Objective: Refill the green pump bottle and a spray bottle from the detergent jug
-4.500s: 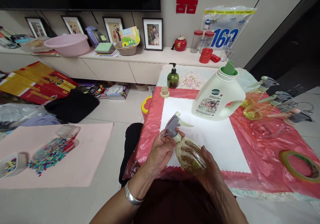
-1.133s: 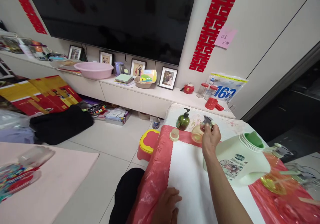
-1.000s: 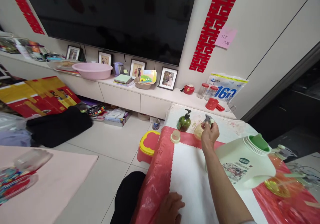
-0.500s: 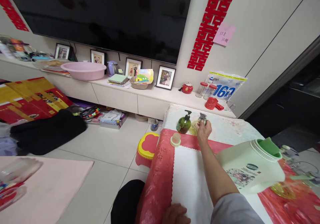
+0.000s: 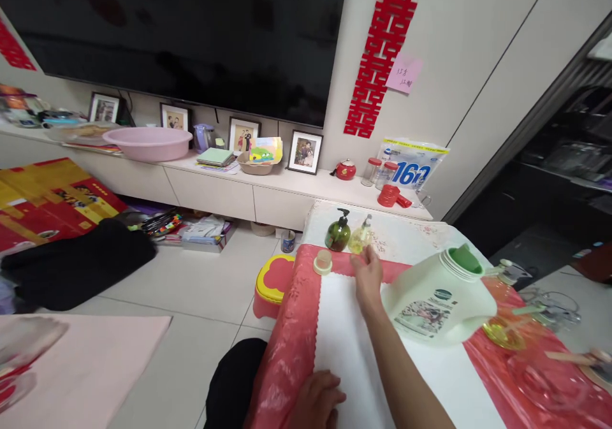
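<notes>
My right hand (image 5: 369, 277) hovers over the far end of the white runner (image 5: 337, 327), fingers loosely apart and holding nothing. Just beyond its fingertips stands a clear pump bottle (image 5: 358, 240) with yellow liquid, upright beside a green pump bottle (image 5: 338, 234). Near the left table edge sits a pale round cap (image 5: 322, 262). A big light-green detergent jug (image 5: 442, 301) stands to the right of my right forearm, its mouth uncapped with a green piece showing inside. My left hand (image 5: 318, 398) rests on the runner close to me, fingers slightly bent and empty.
Another clear pump bottle (image 5: 502, 330) with yellow liquid stands right of the jug. A red transparent dish (image 5: 545, 378) is at the right. The low cabinet (image 5: 210, 187) holds frames, jars and a pink basin (image 5: 148, 143). A red and yellow stool (image 5: 272, 285) stands left of the table.
My right hand has let go of the clear pump bottle and drawn back toward me. The bottle now stands by the green one. The view has turned slightly right.
</notes>
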`<state>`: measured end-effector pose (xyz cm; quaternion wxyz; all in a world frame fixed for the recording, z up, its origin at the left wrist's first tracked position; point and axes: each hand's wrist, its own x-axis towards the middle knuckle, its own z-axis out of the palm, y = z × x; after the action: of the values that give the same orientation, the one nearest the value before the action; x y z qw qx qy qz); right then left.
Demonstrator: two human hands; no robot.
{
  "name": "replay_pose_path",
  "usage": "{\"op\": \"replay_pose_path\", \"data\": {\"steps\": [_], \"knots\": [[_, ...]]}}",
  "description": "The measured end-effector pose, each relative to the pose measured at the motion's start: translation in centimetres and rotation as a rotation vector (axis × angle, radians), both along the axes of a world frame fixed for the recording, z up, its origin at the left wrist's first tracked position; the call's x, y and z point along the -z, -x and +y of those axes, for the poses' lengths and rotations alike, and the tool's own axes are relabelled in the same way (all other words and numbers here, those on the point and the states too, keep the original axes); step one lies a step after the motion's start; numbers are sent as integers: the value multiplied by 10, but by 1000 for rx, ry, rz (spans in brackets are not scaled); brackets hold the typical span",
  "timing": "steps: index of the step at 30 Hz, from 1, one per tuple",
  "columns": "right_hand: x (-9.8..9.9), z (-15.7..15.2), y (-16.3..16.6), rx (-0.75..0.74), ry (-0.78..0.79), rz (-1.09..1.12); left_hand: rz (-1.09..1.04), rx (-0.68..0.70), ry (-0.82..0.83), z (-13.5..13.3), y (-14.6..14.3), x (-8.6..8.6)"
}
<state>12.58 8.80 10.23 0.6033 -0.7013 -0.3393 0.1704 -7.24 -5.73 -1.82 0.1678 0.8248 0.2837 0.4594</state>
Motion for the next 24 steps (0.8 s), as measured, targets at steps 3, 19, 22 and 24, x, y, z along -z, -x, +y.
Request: {"op": "replay_pose_path", "data": {"steps": [3, 19, 22, 24], "knots": [[10, -75, 27, -137, -22, 6, 2, 56, 44, -1, 6, -8], [20, -295, -146, 655, 25, 32, 153, 2, 162, 6, 17, -21], [16, -302, -187, 736, 86, -31, 168, 10, 150, 8, 17, -20], [19, -302, -210, 746, 138, -68, 173, 3, 137, 9, 18, -19]]}}
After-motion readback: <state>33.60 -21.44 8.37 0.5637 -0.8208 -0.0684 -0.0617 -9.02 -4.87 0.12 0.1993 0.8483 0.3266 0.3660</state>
